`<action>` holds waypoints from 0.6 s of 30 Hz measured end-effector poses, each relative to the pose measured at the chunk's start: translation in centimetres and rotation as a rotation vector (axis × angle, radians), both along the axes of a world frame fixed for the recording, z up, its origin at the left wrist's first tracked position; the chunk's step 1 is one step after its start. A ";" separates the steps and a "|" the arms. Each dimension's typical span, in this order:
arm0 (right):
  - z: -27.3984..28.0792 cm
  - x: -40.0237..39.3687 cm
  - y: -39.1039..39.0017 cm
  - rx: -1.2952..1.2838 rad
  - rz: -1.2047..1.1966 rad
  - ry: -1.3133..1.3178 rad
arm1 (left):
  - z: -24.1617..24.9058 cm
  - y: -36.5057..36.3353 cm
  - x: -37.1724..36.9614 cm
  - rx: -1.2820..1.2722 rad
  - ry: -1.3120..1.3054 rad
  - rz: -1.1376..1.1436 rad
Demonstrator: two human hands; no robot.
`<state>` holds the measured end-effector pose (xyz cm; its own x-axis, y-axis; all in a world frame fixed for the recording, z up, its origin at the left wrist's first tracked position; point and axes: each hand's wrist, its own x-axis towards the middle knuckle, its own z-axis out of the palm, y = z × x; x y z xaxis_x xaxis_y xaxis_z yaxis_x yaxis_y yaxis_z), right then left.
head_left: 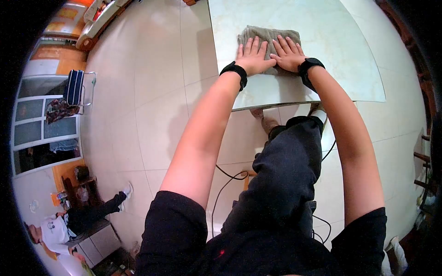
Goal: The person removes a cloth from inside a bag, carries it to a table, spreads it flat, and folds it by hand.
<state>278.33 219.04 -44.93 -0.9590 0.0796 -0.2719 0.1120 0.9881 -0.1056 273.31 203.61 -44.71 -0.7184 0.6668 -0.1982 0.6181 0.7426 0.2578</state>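
Note:
A grey-brown cloth [271, 35] lies on the pale table [336, 46], near its left edge. My left hand [252, 59] rests palm down on the cloth's left part, fingers spread. Beside it my right hand [288, 55] presses flat on the right part, its fingers also apart. The two thumbs meet or nearly meet at the middle of the cloth. Each wrist wears a black band. Part of the cloth is hidden under the hands.
A seated person [55, 230] in a white top is at the lower left. A dark blue chair [73, 87] stands near glass-paned doors. Black cables [221, 188] run over the tiled floor [156, 124] beside my legs. A sofa [94, 25] is at the upper left.

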 end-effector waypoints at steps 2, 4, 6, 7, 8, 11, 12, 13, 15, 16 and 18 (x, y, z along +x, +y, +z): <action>-0.2 -0.1 0.1 -0.017 -0.002 -0.003 | -0.3 0.2 -0.2 0.002 0.019 0.006; -0.9 -0.3 0.1 -0.015 -0.008 0.068 | -0.7 0.4 -0.2 -0.007 0.073 0.022; -1.2 -0.2 0.1 -0.026 -0.014 0.118 | -0.7 0.3 -0.3 -0.007 0.093 0.025; -1.0 0.1 -0.1 -0.037 -0.023 0.159 | -0.6 0.3 -0.1 -0.007 0.103 0.024; -1.0 0.3 -0.1 -0.032 -0.022 0.167 | -0.7 0.4 0.2 -0.002 0.112 0.025; 0.5 1.1 -0.5 -0.022 -0.047 0.132 | 0.1 0.0 1.6 -0.010 0.204 0.034; 0.9 1.4 -0.6 -0.039 -0.043 0.142 | 0.3 -0.2 2.0 -0.023 0.232 0.021; 1.3 1.8 -0.6 -0.051 -0.038 0.137 | 0.8 -0.5 2.4 -0.026 0.207 0.021; 2.7 2.4 -0.8 -0.065 -0.032 0.127 | 2.4 -1.1 3.1 -0.016 0.163 0.018; 3.2 2.7 -0.8 -0.067 -0.033 0.119 | 3.0 -1.4 3.3 -0.003 0.140 0.013; 4.5 3.8 -1.2 -0.057 -0.023 0.118 | 4.2 -2.2 3.9 -0.002 0.121 -0.020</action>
<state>282.11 217.83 -40.44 -0.9827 0.0898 -0.1618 0.1181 0.9774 -0.1752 277.23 201.45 -40.52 -0.7236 0.6811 -0.1117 0.6596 0.7301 0.1788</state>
